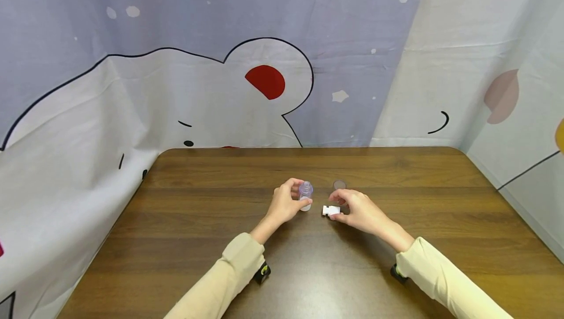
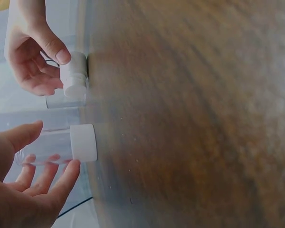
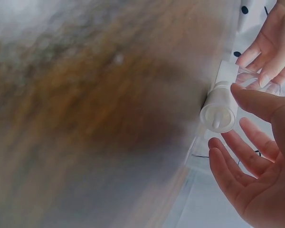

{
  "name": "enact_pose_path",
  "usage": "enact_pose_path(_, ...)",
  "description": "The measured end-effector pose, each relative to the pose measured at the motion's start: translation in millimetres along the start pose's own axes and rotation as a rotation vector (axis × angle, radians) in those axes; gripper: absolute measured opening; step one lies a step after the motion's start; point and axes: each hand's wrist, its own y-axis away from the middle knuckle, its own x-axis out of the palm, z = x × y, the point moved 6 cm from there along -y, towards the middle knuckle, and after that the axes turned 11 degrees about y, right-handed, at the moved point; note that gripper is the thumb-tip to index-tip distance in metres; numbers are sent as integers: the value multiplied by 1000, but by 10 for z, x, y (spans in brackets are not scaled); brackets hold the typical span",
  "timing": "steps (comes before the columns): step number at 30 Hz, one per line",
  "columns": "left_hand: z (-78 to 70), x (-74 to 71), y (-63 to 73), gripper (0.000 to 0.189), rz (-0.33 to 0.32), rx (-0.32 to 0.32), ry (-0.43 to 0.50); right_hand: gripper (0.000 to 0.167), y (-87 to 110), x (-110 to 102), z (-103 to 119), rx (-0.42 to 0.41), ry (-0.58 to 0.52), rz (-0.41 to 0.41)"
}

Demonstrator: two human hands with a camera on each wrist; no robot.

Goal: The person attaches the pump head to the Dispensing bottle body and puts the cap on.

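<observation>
My left hand [image 1: 285, 204] is curled round a clear, purple-tinted bottle [image 1: 306, 189], with the thumb on the near side and fingers behind. The bottle stands upright, its white end [image 2: 84, 143] down at the tabletop. To its right, a small white pump head [image 1: 331, 210] lies on its side, its round open end [image 3: 218, 118] showing a short tube inside. My right hand [image 1: 359, 211] is beside this piece, thumb tip right at its edge. The other right fingers [image 3: 225, 171] are spread apart from the thumb on the far side.
A clear round cap [image 1: 339, 184] sits just behind the right hand. The brown wooden table [image 1: 198, 270] reaches back to a patterned curtain [image 1: 352, 64], which also hangs along both sides.
</observation>
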Motion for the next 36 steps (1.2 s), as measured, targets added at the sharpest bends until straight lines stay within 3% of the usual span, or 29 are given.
enact_pose_path(36, -7, -11, 30, 47, -6, 16, -18, 29, -27, 44, 40, -8, -22, 57)
